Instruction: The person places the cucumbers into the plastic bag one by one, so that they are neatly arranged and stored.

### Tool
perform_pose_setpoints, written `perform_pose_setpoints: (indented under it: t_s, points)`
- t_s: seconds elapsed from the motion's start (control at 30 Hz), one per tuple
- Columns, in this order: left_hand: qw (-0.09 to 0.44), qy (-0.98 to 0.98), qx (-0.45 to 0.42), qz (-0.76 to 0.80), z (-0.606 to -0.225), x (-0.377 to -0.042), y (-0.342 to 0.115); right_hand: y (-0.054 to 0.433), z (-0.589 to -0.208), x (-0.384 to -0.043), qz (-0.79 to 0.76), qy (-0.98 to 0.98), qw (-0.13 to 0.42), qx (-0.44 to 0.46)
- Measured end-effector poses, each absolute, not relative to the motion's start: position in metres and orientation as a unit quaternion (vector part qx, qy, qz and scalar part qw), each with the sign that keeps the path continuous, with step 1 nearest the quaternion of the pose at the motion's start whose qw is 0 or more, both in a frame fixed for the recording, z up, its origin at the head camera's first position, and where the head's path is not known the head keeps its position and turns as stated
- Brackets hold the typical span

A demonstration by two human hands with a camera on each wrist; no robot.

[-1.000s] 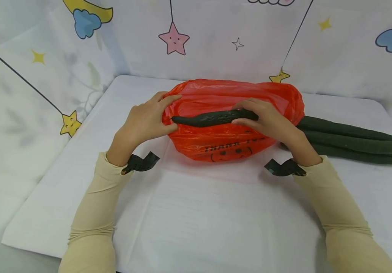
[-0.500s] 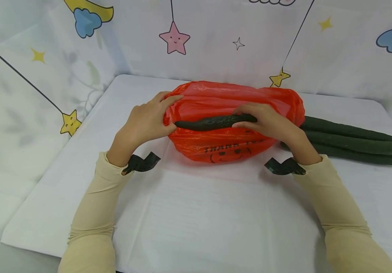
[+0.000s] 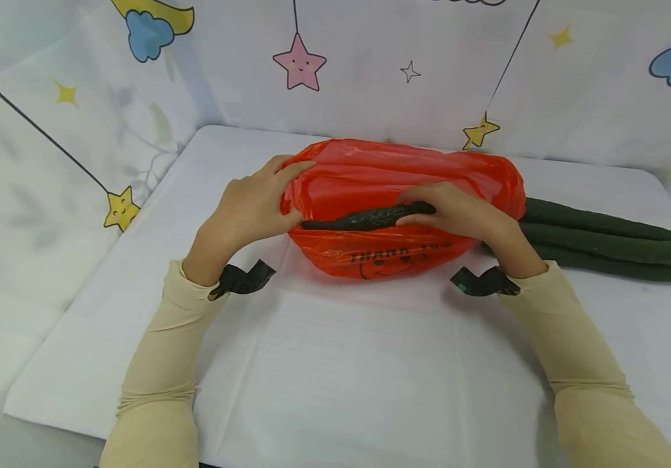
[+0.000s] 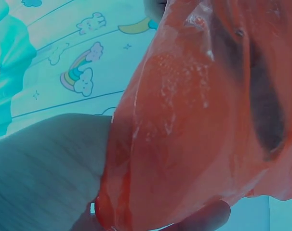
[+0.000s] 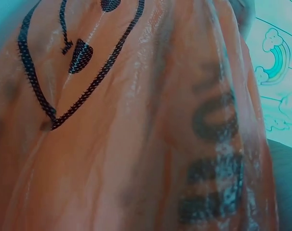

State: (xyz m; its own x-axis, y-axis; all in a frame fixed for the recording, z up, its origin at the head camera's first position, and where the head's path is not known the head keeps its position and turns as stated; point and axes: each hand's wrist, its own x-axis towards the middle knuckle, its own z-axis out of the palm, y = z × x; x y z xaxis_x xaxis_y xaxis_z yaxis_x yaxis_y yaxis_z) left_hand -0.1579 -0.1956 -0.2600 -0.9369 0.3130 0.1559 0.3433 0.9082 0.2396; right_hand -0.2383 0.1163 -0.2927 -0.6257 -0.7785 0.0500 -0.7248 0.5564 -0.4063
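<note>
A red plastic bag (image 3: 323, 250) with "THANK YOU" and a smiling face printed on its front lies on the white table, its mouth facing up. My left hand (image 3: 253, 205) holds the bag's left end, the thumb near the front rim and the fingers at the back. At the bag's mouth, a dark green cucumber (image 3: 364, 220) lies level, its thin end close to my left thumb. My right hand (image 3: 455, 209) grips its right end between thumb and fingers. Through the film in the left wrist view (image 4: 175, 120), a dark elongated shape (image 4: 267, 106) shows inside.
Several long cucumbers (image 3: 610, 242) lie side by side on the table (image 3: 347, 364), right of the bag and partly behind my right wrist. A white cloth backdrop (image 3: 364, 97) printed with stars and clouds hangs behind the table.
My right hand has lowered the cucumber deeper into the bag's mouth, so less of it shows. The bag's back rim has sagged slightly. My left hand stays at the bag's left end.
</note>
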Motion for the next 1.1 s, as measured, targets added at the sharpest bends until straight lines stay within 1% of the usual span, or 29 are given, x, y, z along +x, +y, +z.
perform_pose_setpoints:
  t_s: [0.3,0.7,1.1]
  points:
    - [0.055,-0.976,-0.163,-0.135,-0.258,-0.158,-0.195,0.113,-0.299,-0.242,-0.194,0.878,0.1,-0.425]
    - [0.05,-0.977,-0.163,-0.13,-0.258,-0.158,-0.195,0.108,-0.301,-0.24,-0.191,0.872,0.086,-0.442]
    - [0.052,-0.976,-0.16,-0.136,-0.259,-0.157,-0.194,0.106,-0.314,-0.244,-0.182,0.863,0.109,-0.458]
